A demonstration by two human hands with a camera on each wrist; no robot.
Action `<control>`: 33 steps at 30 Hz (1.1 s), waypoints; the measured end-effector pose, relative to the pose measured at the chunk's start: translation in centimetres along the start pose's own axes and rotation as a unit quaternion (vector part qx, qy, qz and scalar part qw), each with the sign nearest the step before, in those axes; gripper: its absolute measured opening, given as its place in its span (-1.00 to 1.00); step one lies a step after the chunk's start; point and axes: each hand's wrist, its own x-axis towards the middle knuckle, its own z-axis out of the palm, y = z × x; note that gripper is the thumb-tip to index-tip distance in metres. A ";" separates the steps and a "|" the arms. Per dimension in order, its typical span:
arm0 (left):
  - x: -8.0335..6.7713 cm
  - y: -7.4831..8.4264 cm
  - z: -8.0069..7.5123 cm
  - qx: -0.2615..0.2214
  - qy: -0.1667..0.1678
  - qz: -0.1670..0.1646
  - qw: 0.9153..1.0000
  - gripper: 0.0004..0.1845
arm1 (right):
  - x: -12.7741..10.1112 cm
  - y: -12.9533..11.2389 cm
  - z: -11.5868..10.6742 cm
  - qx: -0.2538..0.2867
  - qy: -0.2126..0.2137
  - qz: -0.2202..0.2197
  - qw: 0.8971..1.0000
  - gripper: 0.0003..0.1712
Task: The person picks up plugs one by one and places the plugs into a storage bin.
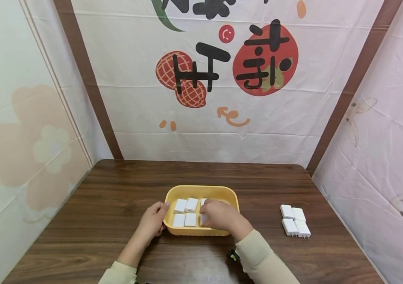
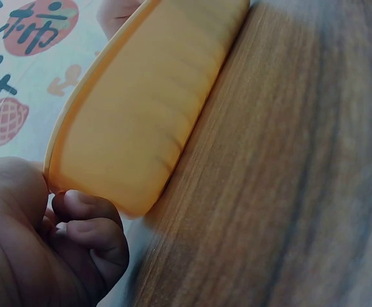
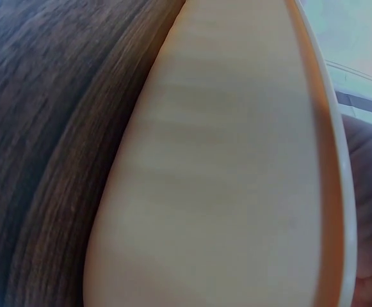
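Note:
A yellow plastic basket (image 1: 201, 232) sits on the wooden table in the head view. My left hand (image 1: 152, 221) grips its left rim, thumb on top and fingers curled beneath; the left wrist view shows the hand (image 2: 57, 236) at the corner. Over the basket's right half is my right hand (image 1: 222, 215), its fingers reaching down inside and pinching a white plug charger (image 1: 204, 219). Another charger (image 1: 203, 201) shows partly behind those fingers. Several white chargers (image 1: 185, 212) lie in rows at the left. The right hand hides the basket's right portion; only part of it (image 3: 371, 204) shows in the right wrist view.
To the right on the table (image 1: 134, 185), several more white chargers (image 1: 295, 221) lie grouped together, some with prongs showing. A small dark object (image 1: 233, 256) is beside the right sleeve. Printed cloth (image 1: 201, 134) hangs behind and at both sides.

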 end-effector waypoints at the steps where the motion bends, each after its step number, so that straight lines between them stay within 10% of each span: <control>1: 0.0 0.0 0.0 0.000 0.000 0.001 1.000 -0.56 | 0.0 0.0 0.0 0.001 0.001 -0.001 1.000 -0.82; 33: 0.2 -0.1 0.0 -0.005 -0.002 0.004 1.000 -0.57 | -0.1 -0.8 -0.3 -0.014 0.014 0.016 1.000 -0.82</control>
